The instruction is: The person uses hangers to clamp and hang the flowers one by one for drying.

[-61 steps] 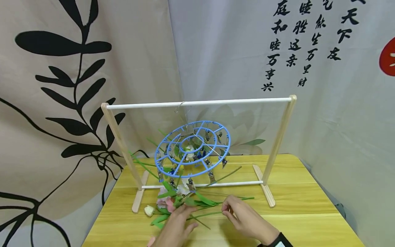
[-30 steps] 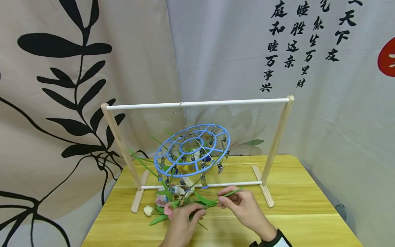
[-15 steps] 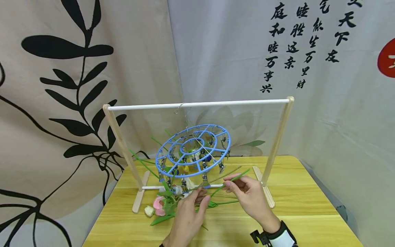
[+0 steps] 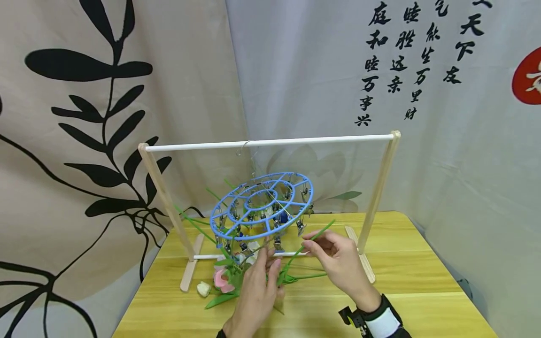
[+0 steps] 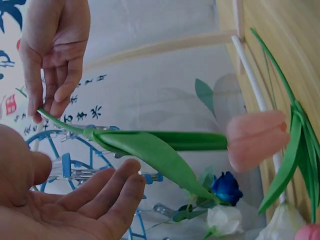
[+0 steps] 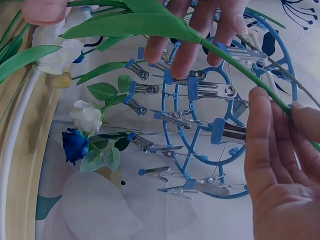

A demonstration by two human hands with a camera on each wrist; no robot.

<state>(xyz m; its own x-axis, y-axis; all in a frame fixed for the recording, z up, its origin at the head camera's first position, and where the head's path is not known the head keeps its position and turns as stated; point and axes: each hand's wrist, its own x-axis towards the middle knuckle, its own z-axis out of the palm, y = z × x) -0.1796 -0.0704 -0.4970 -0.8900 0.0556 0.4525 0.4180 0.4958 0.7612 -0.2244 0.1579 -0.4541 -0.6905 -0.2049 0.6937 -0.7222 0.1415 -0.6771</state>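
My right hand [image 4: 338, 263] pinches the green stem [image 4: 314, 237] of an artificial tulip between thumb and fingertips. In the left wrist view its pink bloom [image 5: 256, 140] points away from that hand, with long green leaves [image 5: 155, 155] along the stem. Close by, my left hand [image 4: 258, 286] has its fingers extended beside the leaves and grips nothing visible. A blue round clip hanger [image 4: 262, 206] hangs tilted above both hands. Its metal clips [image 6: 212, 90] dangle on the lower side. A blue rose [image 6: 75, 145] and a white rose [image 6: 86, 117] hang below it.
A wooden frame with a white top bar [image 4: 317, 140] and a lower bar [image 4: 334, 252] stands on the yellow wood table [image 4: 422, 281]. On the table lie a pink flower [image 4: 221, 280], a white bud [image 4: 204, 288] and more stems. A printed curtain [image 4: 190, 84] hangs behind.
My right hand has taken a tulip stem from the pile and raised it. My left hand has moved from the pile up beside the tulip. The hanger has tilted slightly.
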